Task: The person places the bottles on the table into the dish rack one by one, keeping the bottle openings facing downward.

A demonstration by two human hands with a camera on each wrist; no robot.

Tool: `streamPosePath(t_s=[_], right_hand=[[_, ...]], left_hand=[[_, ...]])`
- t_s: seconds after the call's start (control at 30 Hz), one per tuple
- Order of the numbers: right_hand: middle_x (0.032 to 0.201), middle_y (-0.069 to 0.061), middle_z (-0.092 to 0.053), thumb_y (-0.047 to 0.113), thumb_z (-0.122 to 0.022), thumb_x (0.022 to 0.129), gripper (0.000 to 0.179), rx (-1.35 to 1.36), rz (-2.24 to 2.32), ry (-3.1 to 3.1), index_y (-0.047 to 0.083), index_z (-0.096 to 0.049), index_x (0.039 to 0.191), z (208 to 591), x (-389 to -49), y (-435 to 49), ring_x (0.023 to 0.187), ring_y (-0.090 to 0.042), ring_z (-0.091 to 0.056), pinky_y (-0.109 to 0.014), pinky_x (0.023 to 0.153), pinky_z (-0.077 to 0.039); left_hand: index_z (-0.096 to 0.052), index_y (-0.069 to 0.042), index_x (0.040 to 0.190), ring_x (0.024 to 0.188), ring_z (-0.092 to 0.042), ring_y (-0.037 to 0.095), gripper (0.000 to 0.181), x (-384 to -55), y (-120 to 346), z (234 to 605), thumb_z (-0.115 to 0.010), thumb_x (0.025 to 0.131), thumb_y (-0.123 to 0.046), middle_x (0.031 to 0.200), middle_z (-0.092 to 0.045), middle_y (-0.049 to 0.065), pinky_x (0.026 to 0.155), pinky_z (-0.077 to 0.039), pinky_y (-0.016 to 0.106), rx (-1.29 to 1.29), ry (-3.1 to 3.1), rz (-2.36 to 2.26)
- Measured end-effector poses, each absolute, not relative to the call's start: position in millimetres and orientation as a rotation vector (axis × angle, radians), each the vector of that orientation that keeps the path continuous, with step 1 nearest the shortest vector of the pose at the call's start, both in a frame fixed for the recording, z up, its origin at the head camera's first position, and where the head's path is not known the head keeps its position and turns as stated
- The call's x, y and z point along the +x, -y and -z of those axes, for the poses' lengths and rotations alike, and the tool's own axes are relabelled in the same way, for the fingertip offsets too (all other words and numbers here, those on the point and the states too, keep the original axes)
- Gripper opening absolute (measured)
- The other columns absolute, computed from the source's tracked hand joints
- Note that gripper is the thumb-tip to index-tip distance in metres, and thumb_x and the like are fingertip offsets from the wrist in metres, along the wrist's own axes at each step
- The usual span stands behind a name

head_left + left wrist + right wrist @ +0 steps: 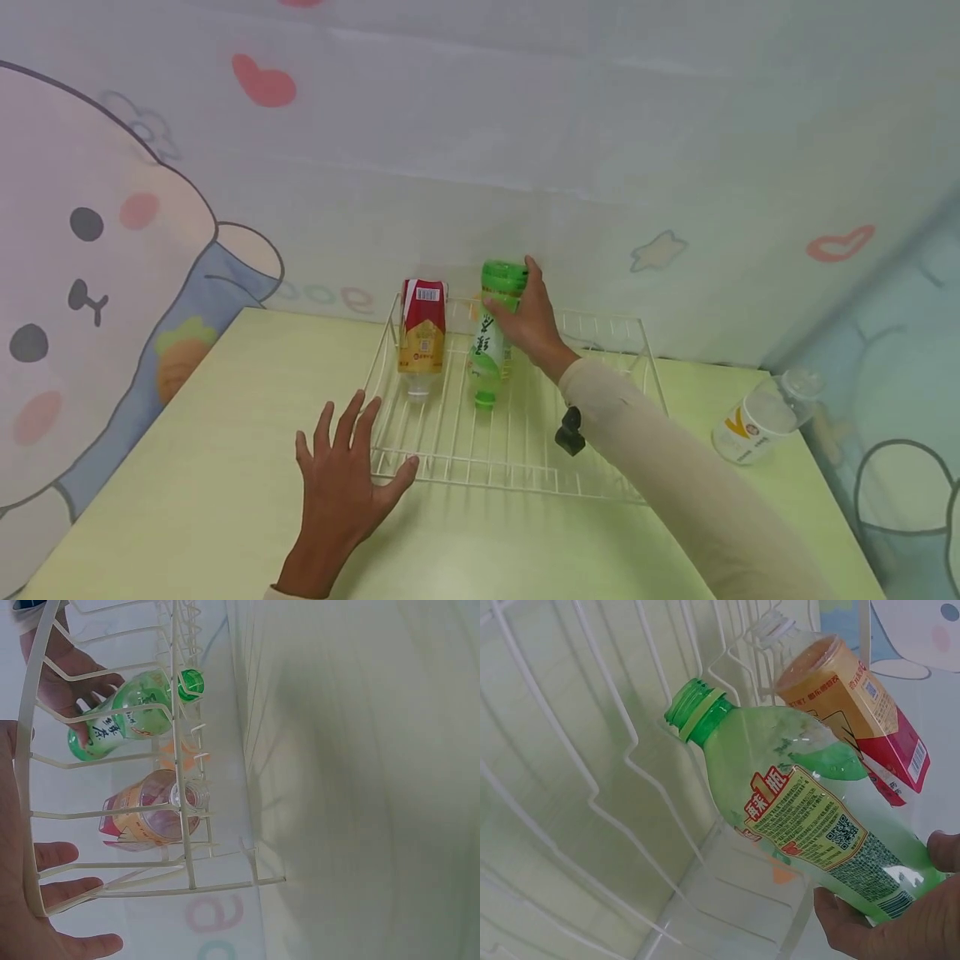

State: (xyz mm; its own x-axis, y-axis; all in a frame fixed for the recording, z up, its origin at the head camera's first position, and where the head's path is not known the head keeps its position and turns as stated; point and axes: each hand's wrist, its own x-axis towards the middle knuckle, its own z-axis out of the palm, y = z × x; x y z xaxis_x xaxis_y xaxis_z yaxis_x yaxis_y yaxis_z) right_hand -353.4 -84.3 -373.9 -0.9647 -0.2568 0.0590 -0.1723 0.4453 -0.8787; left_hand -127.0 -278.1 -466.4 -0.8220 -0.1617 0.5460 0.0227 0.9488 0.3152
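Observation:
My right hand (536,321) grips a green plastic tea bottle (489,342) near its base, its neck pointing down toward the white wire rack (502,482). The neck's screw thread (697,711) shows bare in the right wrist view, close to the wires. Left of it a red and yellow drink bottle (422,333), clear at the neck, stands neck-down in the rack. My left hand (341,492) is spread at the rack's front left corner and holds nothing. In the left wrist view its fingers (71,889) lie beside the rack's rail; whether they touch it I cannot tell.
A clear bottle (757,421) with a white and yellow label lies tilted at the table's right side. Behind the pale green table (187,467) hangs a printed cloth (480,125) with a cartoon bear and hearts.

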Motion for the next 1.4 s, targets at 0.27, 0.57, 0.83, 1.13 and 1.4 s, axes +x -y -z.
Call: streamPosePath(t_s=[0.27, 0.57, 0.83, 1.13, 1.4], right_hand=[[0.163, -0.016, -0.017, 0.026, -0.068, 0.096, 0.095, -0.408, 1.530, -2.618, 0.015, 0.001, 0.160, 379, -352, 85, 0.148, -0.031, -0.022, -0.047, 0.117, -0.024], [0.160, -0.019, -0.022, 0.028, -0.068, 0.095, 0.097, -0.406, 1.485, -2.661, 0.013, 0.002, 0.160, 385, -357, 82, 0.145, -0.033, -0.028, -0.048, 0.115, -0.029], [0.160, -0.018, -0.021, 0.027, -0.070, 0.094, 0.100, -0.389, 1.464, -2.660, 0.016, 0.005, 0.160, 386, -357, 82, 0.145, -0.033, -0.028, -0.048, 0.115, -0.028], [0.151, -0.021, -0.032, 0.023, -0.070, 0.094, 0.101, -0.442, 1.468, -2.647, 0.017, 0.005, 0.160, 392, -354, 84, 0.132, -0.037, -0.043, -0.052, 0.108, -0.038], [0.150, -0.022, -0.032, 0.021, -0.069, 0.095, 0.098, -0.512, 1.447, -2.655, 0.012, 0.003, 0.160, 396, -355, 81, 0.131, -0.036, -0.042, -0.051, 0.109, -0.037]], left_hand=[[-0.051, -0.008, 0.140, 0.133, -0.038, 0.050, 0.083, -125, 278, 468, -0.067, 0.075, -0.056, 0.147, -0.048, 0.015, 0.093, -0.022, 0.083, 0.102, 2.506, 0.413], [-0.050, -0.007, 0.141, 0.133, -0.037, 0.050, 0.084, -126, 278, 468, -0.068, 0.074, -0.056, 0.148, -0.047, 0.014, 0.093, -0.021, 0.083, 0.090, 2.495, 0.426], [-0.051, -0.006, 0.141, 0.132, -0.038, 0.051, 0.084, -127, 277, 467, -0.067, 0.075, -0.056, 0.147, -0.048, 0.015, 0.093, -0.021, 0.083, 0.081, 2.484, 0.431], [-0.051, -0.006, 0.140, 0.134, -0.037, 0.049, 0.085, -126, 278, 464, -0.069, 0.074, -0.056, 0.146, -0.048, 0.015, 0.094, -0.021, 0.083, 0.100, 2.495, 0.426], [-0.050, -0.007, 0.141, 0.134, -0.037, 0.050, 0.086, -126, 278, 466, -0.069, 0.074, -0.056, 0.148, -0.047, 0.014, 0.094, -0.021, 0.083, 0.092, 2.495, 0.431]])
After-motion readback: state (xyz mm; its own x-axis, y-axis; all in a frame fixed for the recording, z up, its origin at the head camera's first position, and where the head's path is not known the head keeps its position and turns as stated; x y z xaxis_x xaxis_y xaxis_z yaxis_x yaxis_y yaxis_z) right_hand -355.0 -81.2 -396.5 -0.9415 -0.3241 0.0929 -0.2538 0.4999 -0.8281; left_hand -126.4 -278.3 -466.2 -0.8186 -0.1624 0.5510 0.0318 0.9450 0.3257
